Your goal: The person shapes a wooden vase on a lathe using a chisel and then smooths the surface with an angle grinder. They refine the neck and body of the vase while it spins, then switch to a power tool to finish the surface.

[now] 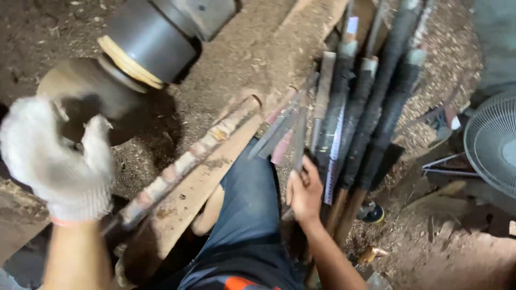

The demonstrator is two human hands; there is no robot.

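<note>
Left hand (56,161): gloved, fingers spread open, against the blurred round wood piece (80,99) on the lathe.
Right hand (305,192): bare, gripping one chisel (299,140) among long-handled tools (371,107) beside the sawdust-covered bench (236,59).

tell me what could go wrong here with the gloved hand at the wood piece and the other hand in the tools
1. The gloved left hand sits right at the blurred round wood piece on the lathe chuck; if it is spinning, the knit glove could snag.
2. The bare right hand reaches among the long turning tools while partly out of view; a metal edge could nick it, or a leaning tool could slide.
</note>
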